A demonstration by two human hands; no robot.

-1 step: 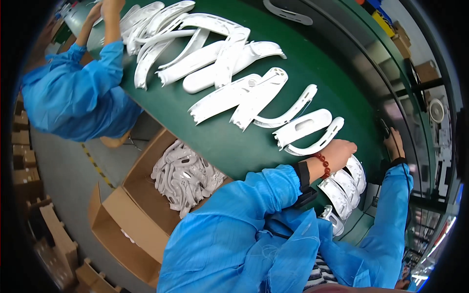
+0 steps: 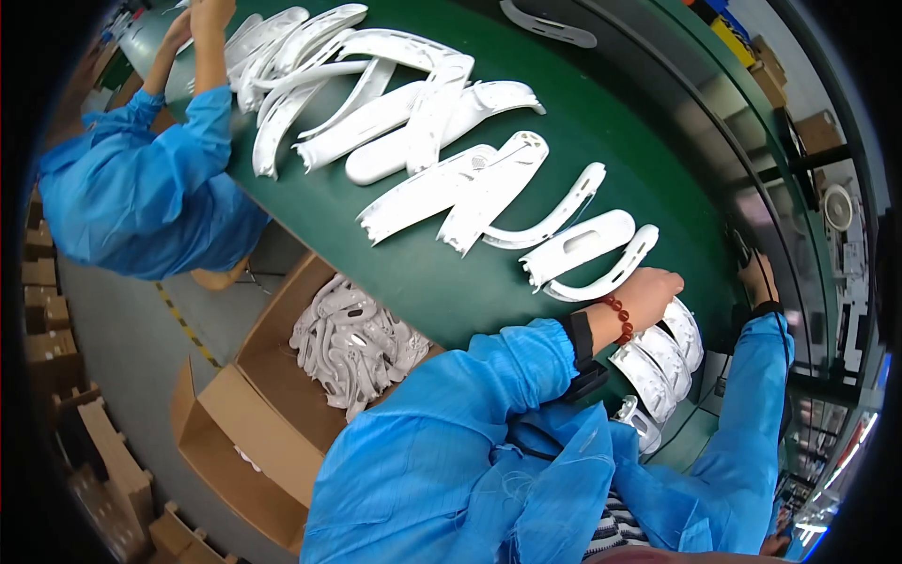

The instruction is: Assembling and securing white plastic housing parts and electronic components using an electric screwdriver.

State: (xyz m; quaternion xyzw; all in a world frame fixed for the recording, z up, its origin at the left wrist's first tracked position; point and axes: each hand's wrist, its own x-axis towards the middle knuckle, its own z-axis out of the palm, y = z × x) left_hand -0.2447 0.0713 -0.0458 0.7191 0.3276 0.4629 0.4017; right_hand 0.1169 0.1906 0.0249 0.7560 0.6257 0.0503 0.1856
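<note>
A worker in a blue smock leans over a green table [image 2: 395, 268], left grip [image 2: 646, 289] beside the upper end of a cluster of curved white pieces [image 2: 648, 365]. The fingers look bent, but whether they pinch a piece or only rest beside it cannot be told. The right grip [image 2: 754, 279] reaches to the table's far side, at a dark object [image 2: 740, 246] near a black cable [image 2: 785, 362]; how tightly it closes is also unclear.

More white parts [image 2: 507, 183] lie in a loose line across the table, some overlapping, toward a co-worker in blue [image 2: 150, 202]. An open cardboard box [image 2: 254, 414] full of similar parts [image 2: 352, 352] stands below the near edge.

Good handling here likely calls for light, steady left fingers, since the leaning pieces could slide apart under a push. The cable, running along the right sleeve, is best kept slack and off the pieces.
</note>
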